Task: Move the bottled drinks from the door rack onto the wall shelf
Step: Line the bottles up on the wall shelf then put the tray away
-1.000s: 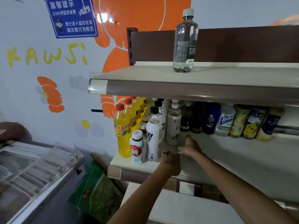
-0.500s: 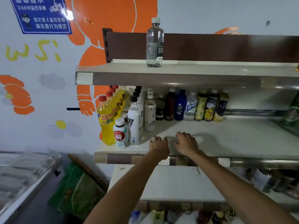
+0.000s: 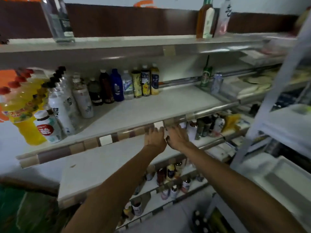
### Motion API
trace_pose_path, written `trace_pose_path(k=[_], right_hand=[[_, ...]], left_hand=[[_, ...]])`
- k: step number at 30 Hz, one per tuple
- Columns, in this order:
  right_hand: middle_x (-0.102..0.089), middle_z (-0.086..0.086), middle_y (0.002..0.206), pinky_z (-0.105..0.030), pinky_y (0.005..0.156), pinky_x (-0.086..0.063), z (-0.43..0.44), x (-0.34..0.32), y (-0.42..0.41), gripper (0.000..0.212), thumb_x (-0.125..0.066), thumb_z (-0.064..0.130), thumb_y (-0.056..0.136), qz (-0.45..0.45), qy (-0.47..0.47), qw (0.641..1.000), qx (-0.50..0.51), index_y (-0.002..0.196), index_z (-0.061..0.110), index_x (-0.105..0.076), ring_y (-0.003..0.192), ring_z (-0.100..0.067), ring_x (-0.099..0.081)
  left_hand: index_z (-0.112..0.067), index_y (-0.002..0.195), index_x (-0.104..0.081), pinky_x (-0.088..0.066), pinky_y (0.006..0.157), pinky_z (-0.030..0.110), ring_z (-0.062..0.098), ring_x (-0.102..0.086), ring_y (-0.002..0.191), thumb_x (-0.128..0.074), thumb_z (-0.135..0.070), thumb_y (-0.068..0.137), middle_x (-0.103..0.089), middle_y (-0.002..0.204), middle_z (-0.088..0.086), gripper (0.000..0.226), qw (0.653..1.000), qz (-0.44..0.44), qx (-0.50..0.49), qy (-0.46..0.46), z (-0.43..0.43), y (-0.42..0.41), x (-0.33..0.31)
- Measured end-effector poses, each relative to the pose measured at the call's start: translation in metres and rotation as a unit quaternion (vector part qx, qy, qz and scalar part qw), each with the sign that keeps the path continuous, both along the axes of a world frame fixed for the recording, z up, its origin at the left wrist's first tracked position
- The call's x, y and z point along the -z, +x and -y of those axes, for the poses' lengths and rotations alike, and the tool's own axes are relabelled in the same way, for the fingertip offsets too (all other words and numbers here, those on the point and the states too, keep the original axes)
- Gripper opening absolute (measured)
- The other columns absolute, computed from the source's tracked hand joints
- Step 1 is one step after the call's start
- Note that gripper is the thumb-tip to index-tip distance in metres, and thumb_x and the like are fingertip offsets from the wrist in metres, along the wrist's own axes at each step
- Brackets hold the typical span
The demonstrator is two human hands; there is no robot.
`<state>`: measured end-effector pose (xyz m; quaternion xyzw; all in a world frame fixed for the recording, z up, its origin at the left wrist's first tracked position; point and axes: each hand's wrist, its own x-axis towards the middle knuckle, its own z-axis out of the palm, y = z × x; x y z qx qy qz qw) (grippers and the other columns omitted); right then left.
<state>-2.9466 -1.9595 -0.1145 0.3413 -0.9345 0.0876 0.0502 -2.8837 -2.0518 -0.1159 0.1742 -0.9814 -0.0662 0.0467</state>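
The bottled drinks (image 3: pixel 117 86) stand on the wall shelf (image 3: pixel 159 105), crowded toward its left end and along its back edge. At the left are tall yellow-orange bottles (image 3: pixel 25 115) with red caps, and beside them white bottles (image 3: pixel 58 105) with black caps in a file running back. A squat white bottle (image 3: pixel 48 126) with a red label stands at the front. Along the back stand a dark bottle (image 3: pixel 106 88), a deep blue one, a clear water bottle (image 3: pixel 127 87) with a blue label, and three with yellow labels (image 3: pixel 145 83). All are upright. Well apart to the right, a green can (image 3: pixel 206 76) and a pale blue can (image 3: pixel 216 82) stand near the back rail.

Both arms reach up to the front lip of this shelf. The left hand (image 3: pixel 154 137) and right hand (image 3: pixel 178 137) lie just beside each other, backs toward the camera, and neither holds a bottle. The left fingers (image 3: pixel 152 130) are straight and close together, tips at the brown-and-white edge strip (image 3: pixel 106 140). The right fingers (image 3: pixel 173 129) are straight and slightly spread, also at the strip. Motion blur hides whether the tips press on it.

On the upper shelf (image 3: pixel 134 41) stand a clear bottle (image 3: pixel 58 21), an amber bottle (image 3: pixel 204 22) and a pale pink one (image 3: pixel 223 17). Lower shelves (image 3: pixel 101 162) carry more small bottles. A white frame (image 3: pixel 286 98) rises at the right.
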Motion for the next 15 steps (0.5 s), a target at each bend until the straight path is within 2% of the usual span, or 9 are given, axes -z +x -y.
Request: trace_pose_path(k=[6, 11, 13, 15], right_hand=[[-0.056, -0.012, 0.129, -0.041, 0.098, -0.040, -0.117, 0.025, -0.018, 0.042, -0.052, 0.029, 0.093, 0.011, 0.046, 0.992, 0.121, 0.133, 0.016, -0.048, 0.121, -0.031, -0.050], [-0.053, -0.012, 0.132, -0.041, 0.099, -0.039, -0.207, 0.042, -0.032, 0.042, -0.052, 0.024, 0.093, 0.041, 0.036, 0.970, 0.235, 0.134, 0.016, -0.048, 0.124, -0.032, -0.047], [-0.051, -0.014, 0.132, -0.042, 0.098, -0.039, -0.244, 0.051, -0.036, 0.041, -0.051, 0.024, 0.094, 0.043, 0.042, 0.959, 0.277, 0.134, 0.014, -0.048, 0.123, -0.033, -0.047], [-0.050, -0.015, 0.132, -0.041, 0.097, -0.039, -0.280, 0.060, -0.037, 0.039, -0.049, 0.022, 0.095, 0.060, 0.046, 0.944, 0.322, 0.133, 0.012, -0.048, 0.122, -0.034, -0.047]], left_hand=[[-0.015, 0.143, -0.034, -0.036, 0.098, 0.039, 0.033, -0.044, 0.124, -0.050, -0.037, 0.092, -0.049, 0.135, 0.015, 0.057, 0.993, 0.016, 0.118, 0.017, -0.107, -0.045, 0.030], [-0.017, 0.140, -0.040, -0.037, 0.101, 0.038, 0.027, -0.046, 0.126, -0.044, -0.027, 0.097, -0.051, 0.136, 0.007, 0.044, 0.973, 0.007, 0.227, 0.028, -0.189, -0.086, 0.048], [-0.014, 0.137, -0.044, -0.038, 0.101, 0.039, 0.028, -0.048, 0.124, -0.044, -0.025, 0.097, -0.052, 0.133, 0.009, 0.041, 0.961, 0.016, 0.273, 0.034, -0.219, -0.103, 0.054], [-0.011, 0.133, -0.044, -0.043, 0.095, 0.039, 0.030, -0.052, 0.117, -0.045, -0.024, 0.096, -0.055, 0.126, 0.012, 0.040, 0.944, 0.026, 0.329, 0.024, -0.248, -0.116, 0.062]])
